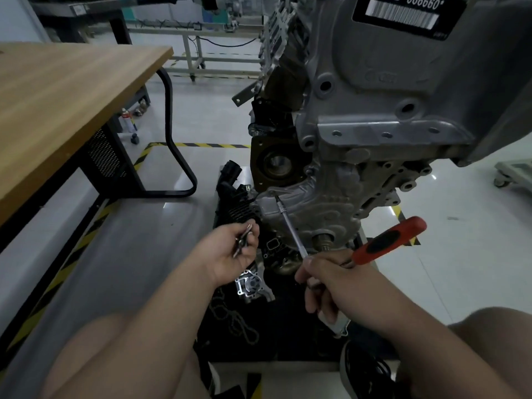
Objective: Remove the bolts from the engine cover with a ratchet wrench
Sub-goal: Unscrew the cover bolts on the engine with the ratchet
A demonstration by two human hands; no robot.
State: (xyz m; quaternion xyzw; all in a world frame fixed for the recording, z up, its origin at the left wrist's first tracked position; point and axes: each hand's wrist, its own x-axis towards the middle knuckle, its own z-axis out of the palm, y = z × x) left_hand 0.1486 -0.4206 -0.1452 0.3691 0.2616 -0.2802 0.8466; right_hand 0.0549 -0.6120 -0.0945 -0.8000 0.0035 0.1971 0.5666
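The engine point(374, 116) hangs upright on its stand, filling the upper right of the view; a wooden bench point(57, 105) stands well apart to the left. The engine cover point(311, 208), the grey ribbed casting low on the near face, remains mounted.

The ratchet wrench point(385, 243) is engaged: its red-and-black handle juts right, and its long extension bar point(290, 228) runs up and left to a bolt point(273, 193) at the cover's upper-left corner. The socket appears seated on the bolt head, though that contact is too small to confirm.

The right hand point(331, 280) is closed around the ratchet head end, at the base of the extension. The left hand point(230, 251) is curled shut on several loose bolts point(244, 239), held clear of the cover.

Judgement: the step in hand is loosening this corner bolt. Done well, the extension is kept in line with the bolt axis, pressed inward at the head, swung in short strokes. A tilted bar risks slipping off and rounding the head.
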